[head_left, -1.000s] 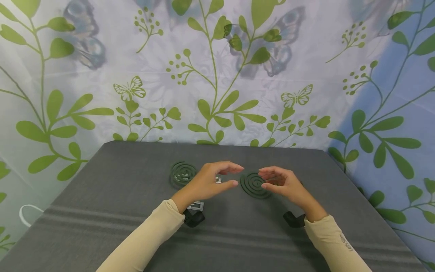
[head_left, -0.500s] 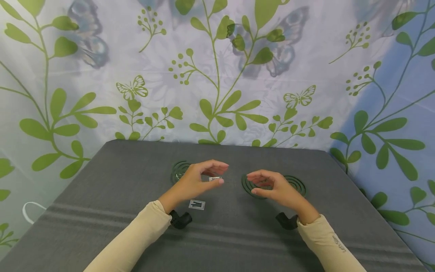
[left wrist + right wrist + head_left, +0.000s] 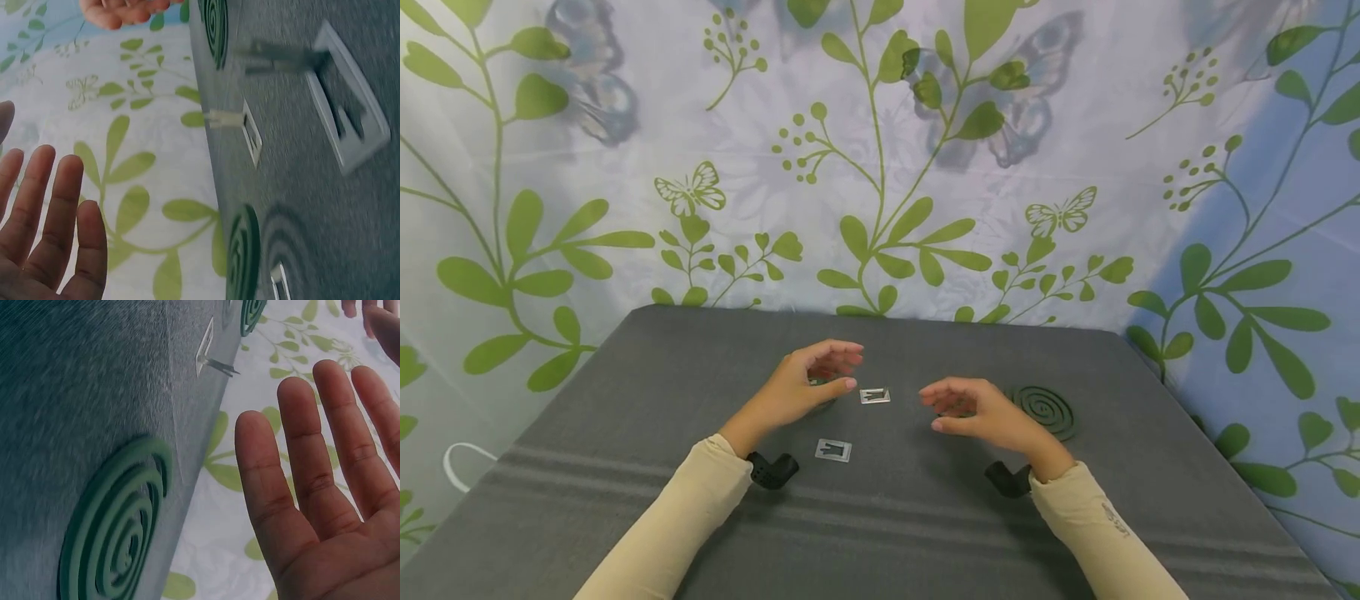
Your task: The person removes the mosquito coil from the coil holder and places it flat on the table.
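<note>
My left hand (image 3: 797,379) hovers over the table with its fingers spread and relaxed, holding nothing. Behind it, mostly hidden in the head view, a green mosquito coil (image 3: 242,256) sits raised on a small metal stand (image 3: 281,282). Two more metal coil stands lie to the right of this hand: the farther stand (image 3: 875,396) and the nearer stand (image 3: 833,451), each with a prong bent up. My right hand (image 3: 973,408) is also in the air, fingers loose and palm facing inward. A flat green mosquito coil (image 3: 1043,411) lies on the table just right of it.
The dark grey cloth-covered table (image 3: 880,533) ends at a back edge against a curtain (image 3: 880,150) with leaves and butterflies. Black wrist cameras (image 3: 772,471) hang beneath both wrists. A white loop (image 3: 463,462) shows beyond the left edge.
Both hands have moved left, with nothing held. The two loose stands now show fully. My right hand now covers the middle coil seen earlier, and the right-hand coil has come into view.
</note>
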A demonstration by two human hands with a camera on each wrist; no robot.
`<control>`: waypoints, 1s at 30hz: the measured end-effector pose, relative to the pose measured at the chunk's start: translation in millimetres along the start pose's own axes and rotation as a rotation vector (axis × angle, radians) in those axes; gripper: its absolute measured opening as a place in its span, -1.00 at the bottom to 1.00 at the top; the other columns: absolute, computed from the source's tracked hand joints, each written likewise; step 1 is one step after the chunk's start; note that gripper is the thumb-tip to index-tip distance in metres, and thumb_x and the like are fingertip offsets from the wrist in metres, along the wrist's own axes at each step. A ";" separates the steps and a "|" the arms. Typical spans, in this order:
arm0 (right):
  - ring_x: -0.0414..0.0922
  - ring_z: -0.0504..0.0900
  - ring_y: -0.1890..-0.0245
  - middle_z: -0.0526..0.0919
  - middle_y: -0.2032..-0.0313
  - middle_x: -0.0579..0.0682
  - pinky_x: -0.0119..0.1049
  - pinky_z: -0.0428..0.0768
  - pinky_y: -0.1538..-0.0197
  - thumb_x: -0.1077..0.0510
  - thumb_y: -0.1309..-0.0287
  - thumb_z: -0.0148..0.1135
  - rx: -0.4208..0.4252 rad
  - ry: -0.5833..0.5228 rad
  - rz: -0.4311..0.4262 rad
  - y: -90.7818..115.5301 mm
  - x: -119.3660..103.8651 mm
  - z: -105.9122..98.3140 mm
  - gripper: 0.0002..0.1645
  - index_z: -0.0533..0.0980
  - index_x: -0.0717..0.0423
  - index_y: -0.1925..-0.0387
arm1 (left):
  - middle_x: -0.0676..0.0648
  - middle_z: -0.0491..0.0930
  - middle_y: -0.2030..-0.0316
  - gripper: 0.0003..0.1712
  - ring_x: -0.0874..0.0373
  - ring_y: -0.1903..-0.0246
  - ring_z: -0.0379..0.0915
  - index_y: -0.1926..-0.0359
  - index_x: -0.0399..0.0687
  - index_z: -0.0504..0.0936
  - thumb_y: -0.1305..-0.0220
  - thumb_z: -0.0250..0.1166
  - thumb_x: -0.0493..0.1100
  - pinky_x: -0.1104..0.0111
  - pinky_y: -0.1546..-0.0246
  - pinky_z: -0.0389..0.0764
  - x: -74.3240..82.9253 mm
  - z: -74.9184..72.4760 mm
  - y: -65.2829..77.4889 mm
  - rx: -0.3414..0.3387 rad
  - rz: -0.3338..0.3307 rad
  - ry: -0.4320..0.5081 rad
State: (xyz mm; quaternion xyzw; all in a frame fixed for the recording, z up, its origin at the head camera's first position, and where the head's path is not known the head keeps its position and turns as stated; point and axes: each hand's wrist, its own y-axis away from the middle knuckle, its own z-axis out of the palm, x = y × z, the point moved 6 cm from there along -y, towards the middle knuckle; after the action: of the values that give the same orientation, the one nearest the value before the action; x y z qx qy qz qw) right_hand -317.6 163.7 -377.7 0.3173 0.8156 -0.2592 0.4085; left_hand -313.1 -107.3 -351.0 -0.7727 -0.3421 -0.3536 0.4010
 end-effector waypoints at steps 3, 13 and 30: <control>0.40 0.66 -0.10 0.62 -0.19 0.49 -0.20 0.70 -0.12 0.34 -0.41 0.41 -0.011 -0.055 -0.006 -6.2 2.5 5.1 -0.50 0.57 0.41 -0.30 | -0.23 0.69 -0.24 -0.47 -0.19 -0.19 0.64 -0.43 -0.23 0.56 -0.52 0.38 -0.31 0.03 -0.20 0.62 -7.4 -7.1 1.1 0.008 -0.017 -0.001; 0.10 0.75 -0.06 0.66 -0.13 0.49 -0.24 0.69 -0.05 0.33 -0.45 0.35 -0.006 -0.132 -0.011 -29.2 11.4 24.7 -0.51 0.53 0.51 -0.30 | -0.37 0.61 -0.29 -0.48 -0.34 -0.28 0.55 -0.47 -0.29 0.50 -0.59 0.30 -0.30 -0.08 -0.26 0.58 -20.6 -30.7 5.5 0.054 -0.069 -0.004; 0.39 0.66 -0.14 0.66 -0.13 0.44 0.00 0.74 -0.15 0.32 -0.52 0.28 0.068 -0.295 0.091 -60.1 19.3 54.8 -0.53 0.50 0.53 -0.32 | -0.41 0.59 -0.30 -0.47 -0.30 -0.24 0.56 -0.51 -0.27 0.47 -0.64 0.26 -0.22 -0.05 -0.23 0.59 -51.9 -68.5 20.0 0.099 -0.201 -0.089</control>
State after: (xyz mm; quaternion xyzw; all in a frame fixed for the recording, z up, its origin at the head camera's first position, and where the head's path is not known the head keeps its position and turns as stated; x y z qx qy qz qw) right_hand -343.0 92.3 -413.1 0.3262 0.7222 -0.3115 0.5243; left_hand -342.3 -188.0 -371.8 -0.7286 -0.4525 -0.3401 0.3858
